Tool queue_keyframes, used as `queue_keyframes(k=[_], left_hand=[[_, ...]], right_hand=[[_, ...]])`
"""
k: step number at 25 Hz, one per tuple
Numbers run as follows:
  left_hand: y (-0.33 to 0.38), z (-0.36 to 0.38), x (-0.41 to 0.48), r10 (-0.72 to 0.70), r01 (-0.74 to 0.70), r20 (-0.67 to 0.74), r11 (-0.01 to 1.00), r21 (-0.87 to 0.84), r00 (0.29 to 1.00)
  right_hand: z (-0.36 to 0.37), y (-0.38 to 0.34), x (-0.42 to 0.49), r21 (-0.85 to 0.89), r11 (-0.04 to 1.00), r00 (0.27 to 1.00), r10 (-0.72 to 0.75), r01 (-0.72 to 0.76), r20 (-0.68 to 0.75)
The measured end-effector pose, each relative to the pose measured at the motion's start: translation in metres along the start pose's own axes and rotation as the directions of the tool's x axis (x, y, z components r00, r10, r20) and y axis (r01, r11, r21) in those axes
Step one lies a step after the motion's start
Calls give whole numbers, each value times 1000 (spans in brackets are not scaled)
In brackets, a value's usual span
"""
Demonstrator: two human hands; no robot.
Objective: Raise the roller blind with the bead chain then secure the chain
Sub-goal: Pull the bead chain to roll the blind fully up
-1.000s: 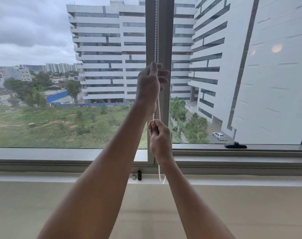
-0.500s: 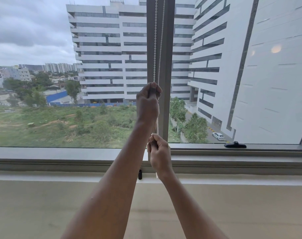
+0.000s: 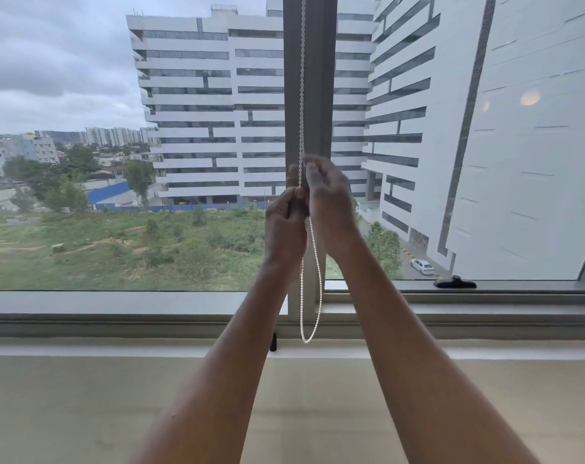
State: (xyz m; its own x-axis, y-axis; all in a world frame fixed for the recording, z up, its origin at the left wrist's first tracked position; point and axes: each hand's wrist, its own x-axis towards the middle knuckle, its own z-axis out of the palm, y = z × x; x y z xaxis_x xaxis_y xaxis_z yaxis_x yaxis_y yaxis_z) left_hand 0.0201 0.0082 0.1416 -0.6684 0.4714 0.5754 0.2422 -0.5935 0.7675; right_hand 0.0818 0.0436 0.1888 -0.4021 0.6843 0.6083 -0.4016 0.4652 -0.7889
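A white bead chain [image 3: 302,95] hangs down in front of the grey window mullion [image 3: 321,78]. Its loop [image 3: 307,339] ends just above the sill. My left hand [image 3: 284,229] is closed on the chain at mid-window height. My right hand [image 3: 329,199] is beside it and slightly higher, motion-blurred, with its fingers curled around the chain where the two strands meet. Both hands are close together, almost touching. The roller blind itself is out of view above the frame; the glass is uncovered.
A black window handle [image 3: 455,283] sits on the lower frame of the right pane. A small black object [image 3: 273,343] stands on the pale sill [image 3: 83,346] just left of the chain loop. A wide beige ledge [image 3: 83,413] lies below.
My left hand has come down the chain from its high grip. My right hand has risen from below to beside and above it. The loop now hangs free under both hands.
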Motion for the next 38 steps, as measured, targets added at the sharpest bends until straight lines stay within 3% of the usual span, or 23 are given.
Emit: queue_keyframes(k=[2, 5, 9, 15, 20, 24, 29, 38], left_hand=[[1, 2, -2, 2, -2, 5, 998, 60, 1000], [-1, 2, -2, 2, -3, 4, 994, 106, 1000], [-7, -2, -12, -19, 21, -20, 994, 108, 1000], [-37, -20, -46, -142, 141, -6, 982, 128, 990], [-40, -31, -52, -248, 239, 45, 960, 146, 968], [3, -18, -16, -153, 163, -95, 980, 112, 984], [82, 19, 53, -21, 18, 52, 997, 69, 998], [59, 31, 48, 13, -11, 36, 999, -45, 999]], right_hand=[[12, -33, 23, 99, 994, 998, -51, 47, 40], [25, -42, 41, 55, 996, 997, -70, 72, -39], [31, -27, 32, 8, 997, 996, -71, 72, -47], [24, 14, 1, -26, 998, 999, 52, -52, -11], [18, 34, -18, -115, 993, 999, 19, -24, -36], [15, 48, -27, -97, 994, 999, 42, -43, -10], [15, 69, -44, -119, 990, 997, 77, -76, 3], [3, 80, -60, -75, 990, 993, 122, -121, 8]])
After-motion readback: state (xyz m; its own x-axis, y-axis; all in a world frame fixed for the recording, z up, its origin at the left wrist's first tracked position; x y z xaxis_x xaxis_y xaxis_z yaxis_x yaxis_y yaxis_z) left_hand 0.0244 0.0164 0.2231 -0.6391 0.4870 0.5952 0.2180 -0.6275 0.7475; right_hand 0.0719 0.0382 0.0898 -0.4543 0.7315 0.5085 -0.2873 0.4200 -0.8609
